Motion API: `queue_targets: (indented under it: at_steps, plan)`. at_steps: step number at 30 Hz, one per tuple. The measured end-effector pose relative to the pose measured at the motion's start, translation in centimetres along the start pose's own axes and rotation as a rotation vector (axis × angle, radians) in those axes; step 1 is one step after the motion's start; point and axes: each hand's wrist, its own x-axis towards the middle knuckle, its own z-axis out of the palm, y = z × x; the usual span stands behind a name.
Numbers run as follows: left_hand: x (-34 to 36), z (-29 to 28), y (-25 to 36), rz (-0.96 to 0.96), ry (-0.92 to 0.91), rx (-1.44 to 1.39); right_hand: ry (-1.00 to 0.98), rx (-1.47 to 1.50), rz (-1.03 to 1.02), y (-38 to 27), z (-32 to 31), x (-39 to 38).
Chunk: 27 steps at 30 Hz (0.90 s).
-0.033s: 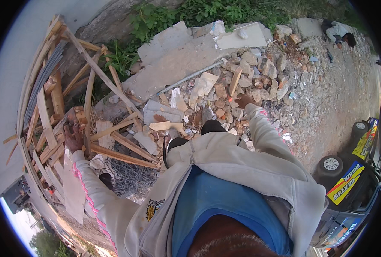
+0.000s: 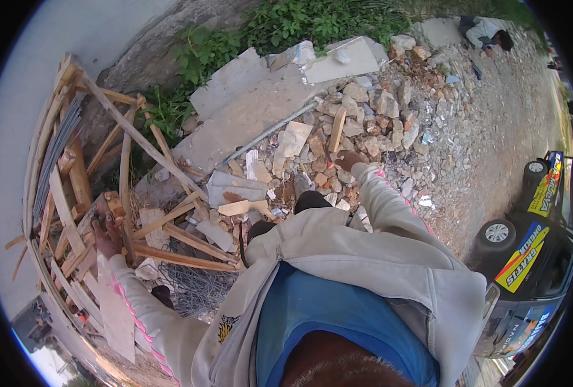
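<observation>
My left hand (image 2: 108, 237) is at the timber pile on the left, fingers curled against the end of a thick piece of wood (image 2: 111, 204). Part of that grip is hidden. Over the rubble, my right hand (image 2: 349, 160) is closed beside a thin tool-like object with a bit of orange (image 2: 329, 162), whose kind I cannot make out. A short wooden stick (image 2: 337, 129) stands out just beyond that hand. Broken stones and bricks (image 2: 364, 132) lie around it. Between my hands are a light wood offcut (image 2: 244, 208) and a grey slab piece (image 2: 235, 187).
Crossed timbers (image 2: 141, 138) and thin metal rods (image 2: 61, 142) lean on the left. Tangled wire (image 2: 199, 287) lies below them. A long pipe (image 2: 273, 129) runs along a concrete slab (image 2: 235, 116). A dark vehicle (image 2: 531, 271) stands right; another person (image 2: 486, 33) bends down far right.
The view has shifted slightly, so the rubble and timbers appear lower and a little further left. Both hands keep about the same places beside the wood and the stones.
</observation>
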Motion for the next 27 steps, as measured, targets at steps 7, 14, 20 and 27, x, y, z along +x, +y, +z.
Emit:
queue_targets:
  at_steps: [7, 14, 20, 27]
  plan:
    - [5.2, 2.4, 10.0, -0.263, 0.175, -0.092, -0.257, -0.165, 0.003, -3.5, 0.8, -1.4]
    - [5.3, 0.4, 15.5, -0.54, 0.29, -0.304, -0.27, -0.12, 0.316, 4.5, 0.5, -1.1]
    - [3.2, -3.1, 14.0, -0.655, 0.241, 0.009, -0.468, -0.32, 0.099, 8.0, 6.8, 0.7]
    - [0.6, -1.2, 10.9, -0.592, 0.394, -0.113, -0.354, -0.017, -0.193, -14.8, 4.5, 15.4]
